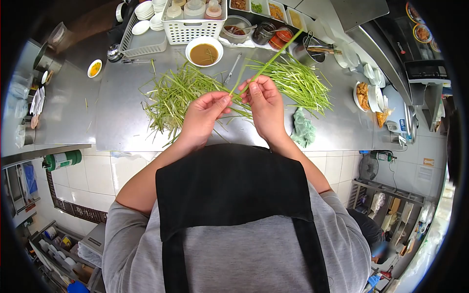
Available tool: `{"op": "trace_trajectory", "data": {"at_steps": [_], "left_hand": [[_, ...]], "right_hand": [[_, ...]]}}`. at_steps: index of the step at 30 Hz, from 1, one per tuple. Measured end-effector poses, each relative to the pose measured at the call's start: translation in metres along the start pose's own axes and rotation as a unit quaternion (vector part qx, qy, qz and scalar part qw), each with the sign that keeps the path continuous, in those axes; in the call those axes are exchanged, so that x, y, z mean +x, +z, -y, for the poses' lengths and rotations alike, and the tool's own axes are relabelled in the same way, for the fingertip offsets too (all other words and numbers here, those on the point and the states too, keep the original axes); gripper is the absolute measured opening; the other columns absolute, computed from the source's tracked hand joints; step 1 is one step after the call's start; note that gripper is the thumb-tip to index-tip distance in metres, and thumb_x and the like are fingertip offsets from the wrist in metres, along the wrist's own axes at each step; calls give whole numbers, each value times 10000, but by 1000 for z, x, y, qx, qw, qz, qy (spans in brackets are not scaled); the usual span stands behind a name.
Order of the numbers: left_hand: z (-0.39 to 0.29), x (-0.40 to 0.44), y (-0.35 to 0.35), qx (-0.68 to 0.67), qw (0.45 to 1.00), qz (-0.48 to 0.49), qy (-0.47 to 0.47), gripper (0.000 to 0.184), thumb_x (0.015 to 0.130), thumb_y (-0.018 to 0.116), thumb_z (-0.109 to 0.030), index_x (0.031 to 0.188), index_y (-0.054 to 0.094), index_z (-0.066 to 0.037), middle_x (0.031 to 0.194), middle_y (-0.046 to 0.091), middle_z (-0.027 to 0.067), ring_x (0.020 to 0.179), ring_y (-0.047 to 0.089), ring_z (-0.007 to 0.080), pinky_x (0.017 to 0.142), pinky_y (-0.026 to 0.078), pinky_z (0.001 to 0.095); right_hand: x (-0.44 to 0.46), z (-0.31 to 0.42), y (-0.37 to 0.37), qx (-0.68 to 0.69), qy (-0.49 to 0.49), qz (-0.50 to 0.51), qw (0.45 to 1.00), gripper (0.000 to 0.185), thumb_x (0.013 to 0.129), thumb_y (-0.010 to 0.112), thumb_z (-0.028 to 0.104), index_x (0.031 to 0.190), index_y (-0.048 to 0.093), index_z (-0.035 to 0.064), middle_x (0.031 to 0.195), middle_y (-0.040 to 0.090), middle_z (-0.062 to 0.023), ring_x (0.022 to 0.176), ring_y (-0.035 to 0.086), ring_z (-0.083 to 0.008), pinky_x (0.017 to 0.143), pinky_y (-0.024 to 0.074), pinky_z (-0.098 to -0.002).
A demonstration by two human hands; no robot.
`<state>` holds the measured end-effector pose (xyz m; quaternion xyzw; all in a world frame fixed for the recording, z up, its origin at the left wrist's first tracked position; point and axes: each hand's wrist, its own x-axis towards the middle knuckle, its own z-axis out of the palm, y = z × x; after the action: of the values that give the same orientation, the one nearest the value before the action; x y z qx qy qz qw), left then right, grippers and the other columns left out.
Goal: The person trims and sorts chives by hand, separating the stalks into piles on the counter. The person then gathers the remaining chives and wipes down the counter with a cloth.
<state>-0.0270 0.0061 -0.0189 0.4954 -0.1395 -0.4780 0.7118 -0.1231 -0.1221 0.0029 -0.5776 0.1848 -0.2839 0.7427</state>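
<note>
Both hands meet over the steel table, between two heaps of green stalks. My left hand pinches the lower end of a long green stalk between thumb and fingers. Close beside it, my right hand is closed on the same stalk, whose upper part slants up to the right. A thinner green strand rises between the hands. The loose, tangled heap lies by my left hand, partly hidden by it. To the right of my right hand is the neater pile, its stalks lying roughly side by side.
A bowl of brown sauce stands beyond the left heap, before a white basket of bottles. A metal tool lies between the heaps. A green cloth rests near the front edge. A small yellow-filled bowl is at left.
</note>
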Motion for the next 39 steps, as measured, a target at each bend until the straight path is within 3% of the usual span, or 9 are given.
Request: {"op": "trace_trajectory", "data": {"at_steps": [10, 13, 15, 19, 25, 28, 30, 36, 39], "left_hand": [[-10, -8, -35, -92, 985, -146, 3, 153, 935, 588, -205, 1052, 595, -106, 928, 620, -18, 791, 554, 76, 720, 443, 230], [-17, -11, -50, -113, 978, -172, 24, 144, 928, 600, -222, 1036, 599, -126, 925, 622, -22, 792, 556, 76, 726, 434, 231], [-21, -15, -54, -116, 977, -174, 31, 142, 921, 610, -233, 1025, 599, -136, 925, 623, -25, 789, 556, 72, 730, 428, 232], [-22, -23, -57, -102, 976, -190, 28, 143, 920, 613, -229, 1024, 600, -130, 928, 622, -26, 783, 553, 64, 739, 428, 226], [-16, -32, -54, -82, 978, -191, 9, 153, 920, 615, -217, 1035, 604, -117, 921, 621, -21, 767, 550, 61, 735, 431, 215], [-11, -30, -51, -42, 983, -177, 17, 160, 922, 611, -206, 1043, 608, -101, 912, 626, -15, 759, 548, 59, 726, 433, 211], [-9, -29, -50, -9, 986, -167, 26, 162, 924, 608, -199, 1044, 612, -91, 905, 630, -11, 754, 547, 57, 719, 434, 209], [-7, -30, -43, 79, 983, -153, 62, 144, 915, 612, -177, 993, 640, -59, 852, 648, 0, 720, 538, 53, 672, 417, 196], [-7, -32, -44, 90, 982, -153, 61, 140, 909, 617, -171, 988, 645, -58, 848, 650, -1, 721, 535, 51, 666, 409, 192]], "right_hand": [[17, -8, 4, 68, 1, -65, 996, 121, 964, 500, 89, 1051, 562, 33, 817, 600, -22, 702, 514, -78, 675, 452, -224], [19, -23, 19, -49, 25, 9, 998, 218, 944, 492, 57, 1152, 550, 23, 917, 609, -66, 754, 553, -129, 703, 471, -257], [14, -49, 26, -388, -138, 183, 893, 358, 910, 511, 15, 1265, 501, 51, 1107, 575, -89, 837, 552, -146, 786, 458, -257], [15, -46, 39, -392, -124, 176, 895, 424, 878, 529, -11, 1293, 478, 60, 1193, 534, -118, 890, 560, -176, 789, 469, -264], [44, 5, 39, -249, -42, 87, 964, 413, 849, 543, -28, 1245, 531, 89, 991, 596, -115, 881, 582, -238, 742, 488, -320], [46, 25, 43, -371, -217, 81, 899, 396, 801, 614, -2, 1170, 605, 141, 849, 581, -27, 814, 564, -191, 694, 442, -325], [46, 35, 47, -585, -431, 108, 679, 354, 735, 658, 75, 1064, 670, 206, 812, 550, 36, 772, 535, -150, 666, 367, -345], [69, 34, 50, -654, -499, 119, 556, 246, 715, 605, 203, 934, 708, 246, 784, 530, 74, 783, 511, -133, 667, 325, -378], [77, 27, 47, -665, -479, 160, 550, 216, 704, 650, 196, 908, 715, 222, 750, 549, 76, 784, 528, -145, 697, 335, -379]]}}
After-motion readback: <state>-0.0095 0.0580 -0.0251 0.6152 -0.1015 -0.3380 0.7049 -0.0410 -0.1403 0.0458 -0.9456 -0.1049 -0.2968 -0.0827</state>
